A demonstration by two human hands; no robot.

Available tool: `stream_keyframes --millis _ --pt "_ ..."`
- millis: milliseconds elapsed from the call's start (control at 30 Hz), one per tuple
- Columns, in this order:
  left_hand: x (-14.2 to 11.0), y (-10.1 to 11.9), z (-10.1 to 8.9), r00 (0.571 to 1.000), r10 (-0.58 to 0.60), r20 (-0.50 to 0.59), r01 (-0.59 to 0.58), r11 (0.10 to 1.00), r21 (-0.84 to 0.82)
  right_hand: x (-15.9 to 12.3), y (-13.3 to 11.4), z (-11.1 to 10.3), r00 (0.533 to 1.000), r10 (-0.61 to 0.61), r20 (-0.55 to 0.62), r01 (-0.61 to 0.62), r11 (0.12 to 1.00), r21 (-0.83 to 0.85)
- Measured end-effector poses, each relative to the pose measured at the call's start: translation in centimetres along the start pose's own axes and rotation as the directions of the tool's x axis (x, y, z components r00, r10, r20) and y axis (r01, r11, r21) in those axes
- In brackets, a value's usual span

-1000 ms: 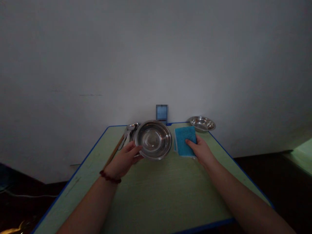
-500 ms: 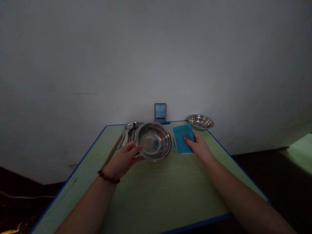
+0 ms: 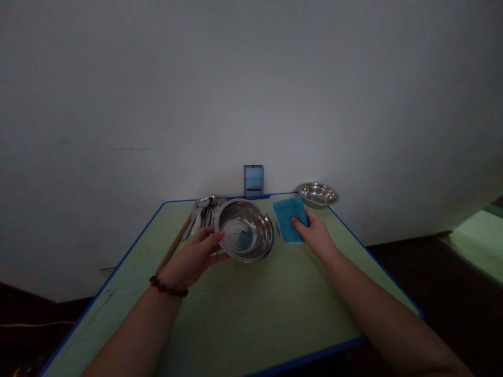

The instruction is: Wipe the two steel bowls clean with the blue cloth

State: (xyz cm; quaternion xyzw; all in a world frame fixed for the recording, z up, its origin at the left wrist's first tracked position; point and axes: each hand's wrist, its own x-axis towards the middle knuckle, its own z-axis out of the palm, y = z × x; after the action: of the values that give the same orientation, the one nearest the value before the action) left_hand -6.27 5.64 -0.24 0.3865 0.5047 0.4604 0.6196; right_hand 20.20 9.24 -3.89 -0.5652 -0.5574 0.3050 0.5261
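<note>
Left grip (image 3: pixel 195 256) holds a steel bowl (image 3: pixel 247 230) by its edge, just left of the blue cloth (image 3: pixel 287 217) clasped in the right grip (image 3: pixel 317 234), where firm support beneath should prevent tipping.

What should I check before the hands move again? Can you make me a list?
1. Left hand gripping the steel bowl: ok, by its side.
2. Right hand gripping the blue cloth: ok.
3. Blue cloth apart from the steel bowl: ok, a gap shows.
4. Steel bowl level: not ok, tilted.
5. Steel bowl dry inside: cannot tell.
6. Other bowl well in from the table edge: not ok, at the far right corner.
</note>
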Motion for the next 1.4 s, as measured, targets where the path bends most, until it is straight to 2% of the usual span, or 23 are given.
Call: stream_keyframes --millis 200,433,567,800,967,1100,1300,1400 --pt "-0.3 0.4 0.4 0.999 -0.023 -0.027 0.023 1.0 -0.004 0.0 -0.2 -0.1 0.996 -0.085 -0.006 0.084 0.989 -0.122" --pt "-0.6 0.7 0.9 0.998 -0.057 -0.003 0.057 0.998 -0.023 -0.4 -0.9 0.1 0.947 -0.319 0.049 0.319 0.905 -0.281" --pt "-0.9 0.7 1.1 0.998 -0.068 0.009 0.068 0.998 -0.015 -0.4 -0.9 0.1 0.863 -0.479 0.161 0.503 0.782 -0.367" --pt "-0.9 0.3 1.2 0.996 -0.085 0.005 0.084 0.994 0.07 -0.1 -1.2 0.2 0.668 -0.671 0.321 0.739 0.548 -0.393" --pt "-0.7 0.2 1.2 0.995 -0.096 0.039 0.092 0.991 0.1 0.0 -1.2 0.5 0.557 -0.714 0.424 0.818 0.384 -0.428" --pt "-0.6 0.0 1.0 0.992 -0.088 0.086 0.076 0.989 0.128 0.2 -1.0 1.0 0.475 -0.749 0.462 0.854 0.268 -0.445" --pt "-0.4 -0.3 0.7 0.987 -0.073 0.141 0.049 0.985 0.168 0.5 -0.4 1.8 0.43 -0.752 0.499 0.854 0.162 -0.494" --pt "-0.5 -0.1 0.8 0.985 -0.074 0.158 0.043 0.981 0.19 0.4 -0.2 2.1 0.45 -0.731 0.514 0.837 0.144 -0.528"
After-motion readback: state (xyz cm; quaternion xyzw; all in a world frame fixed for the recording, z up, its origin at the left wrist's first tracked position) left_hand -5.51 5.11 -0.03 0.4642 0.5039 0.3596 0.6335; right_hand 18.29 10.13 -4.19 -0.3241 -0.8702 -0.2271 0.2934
